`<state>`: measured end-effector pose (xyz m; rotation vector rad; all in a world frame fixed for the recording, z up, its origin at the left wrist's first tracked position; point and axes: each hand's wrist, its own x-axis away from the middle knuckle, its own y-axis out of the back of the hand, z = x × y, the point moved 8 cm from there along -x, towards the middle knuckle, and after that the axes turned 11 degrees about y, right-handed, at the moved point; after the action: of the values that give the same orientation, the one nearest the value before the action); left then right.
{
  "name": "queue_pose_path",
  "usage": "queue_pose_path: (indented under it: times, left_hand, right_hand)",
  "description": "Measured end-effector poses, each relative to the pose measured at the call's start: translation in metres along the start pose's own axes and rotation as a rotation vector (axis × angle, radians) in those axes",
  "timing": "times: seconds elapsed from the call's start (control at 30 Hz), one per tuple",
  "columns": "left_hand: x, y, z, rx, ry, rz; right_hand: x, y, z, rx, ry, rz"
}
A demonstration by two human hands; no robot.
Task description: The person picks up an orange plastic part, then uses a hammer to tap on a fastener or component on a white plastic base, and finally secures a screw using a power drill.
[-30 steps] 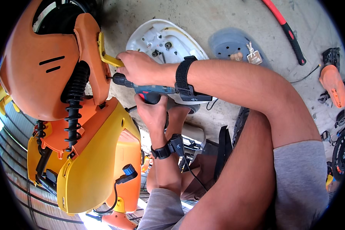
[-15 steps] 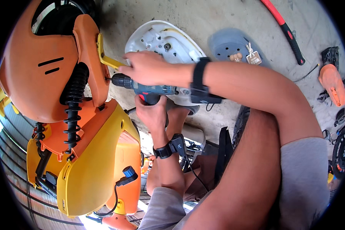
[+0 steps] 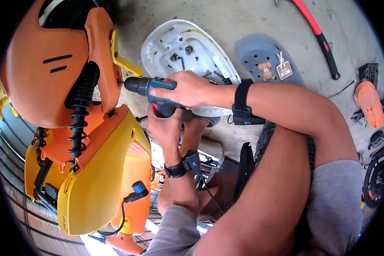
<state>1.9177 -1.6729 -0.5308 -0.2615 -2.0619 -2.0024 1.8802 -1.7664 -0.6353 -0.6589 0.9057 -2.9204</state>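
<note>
Right now the right hand [image 3: 187,88] is wrapping closed over the blue-and-black cordless drill [image 3: 151,89], the left hand [image 3: 164,124] clamping its grip below, bit pressing into the orange plastic scooter panel [image 3: 100,64]. Screw-driving seems underway; next calls for steady, straight pressure.

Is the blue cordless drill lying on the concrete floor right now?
No, both hands grip the blue cordless drill in the air, its tip pressed against the orange plastic panel.

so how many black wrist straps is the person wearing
2. One wrist strap is on the right forearm, behind the right hand on top of the cordless drill. The other is on the left wrist, below the left hand gripping the drill's handle.
</note>
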Motion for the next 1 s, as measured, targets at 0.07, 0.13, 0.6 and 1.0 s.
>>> queue_pose_path:
  times: [0.07, 0.13, 0.6, 1.0]
  left_hand:
    - [0.001, 0.0, 0.001, 0.028, 0.004, 0.01]
    - [0.002, -0.002, 0.002, 0.043, 0.016, 0.026]
    - [-0.002, -0.002, 0.005, 0.011, 0.086, 0.101]
    - [0.004, 0.002, -0.002, 0.027, 0.012, 0.023]
  right_hand:
    - [-0.001, 0.004, 0.005, 0.082, 0.062, -0.042]
    - [-0.001, 0.004, 0.005, 0.1, 0.081, -0.052]
    - [0.0, 0.0, 0.002, 0.06, -0.015, -0.033]
    - [0.003, 0.0, 0.009, 0.065, -0.003, 0.022]
